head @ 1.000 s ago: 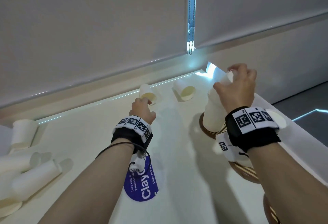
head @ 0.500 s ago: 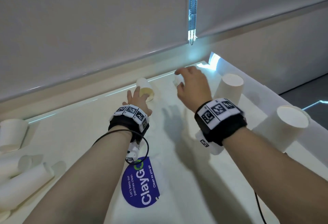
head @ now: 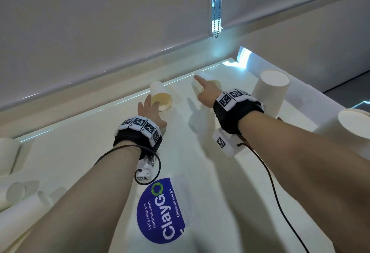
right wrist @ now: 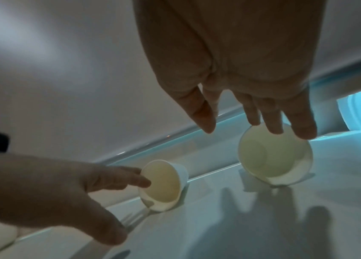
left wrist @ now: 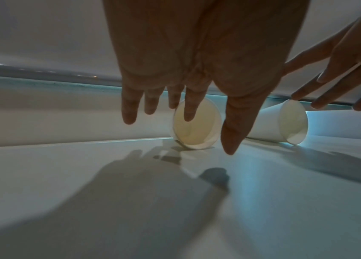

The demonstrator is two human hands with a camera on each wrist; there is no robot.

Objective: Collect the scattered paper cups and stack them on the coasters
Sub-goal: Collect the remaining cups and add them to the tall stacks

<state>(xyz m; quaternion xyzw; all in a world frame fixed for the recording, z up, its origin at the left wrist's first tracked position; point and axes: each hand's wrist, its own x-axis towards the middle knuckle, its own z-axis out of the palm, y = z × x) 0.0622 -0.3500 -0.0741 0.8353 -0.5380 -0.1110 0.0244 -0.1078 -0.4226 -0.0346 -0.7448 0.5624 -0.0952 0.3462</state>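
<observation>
While both hands reach with fingers spread, the left hand (head: 150, 110) nears one tipped paper cup (head: 161, 98) on the white table (head: 210, 172); the right hand (head: 207, 92) half hides another cup (left wrist: 283, 121). Whether fingertips touch either rim is unclear.

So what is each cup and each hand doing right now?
Left hand: open, fingers spread at the left cup's rim.
Right hand: open, fingertips at the right cup's rim.
Left cup: on its side.
Right cup: on its side.
Two stacks: upside down, standing at the right.
Other cups: lying scattered at the left.
</observation>
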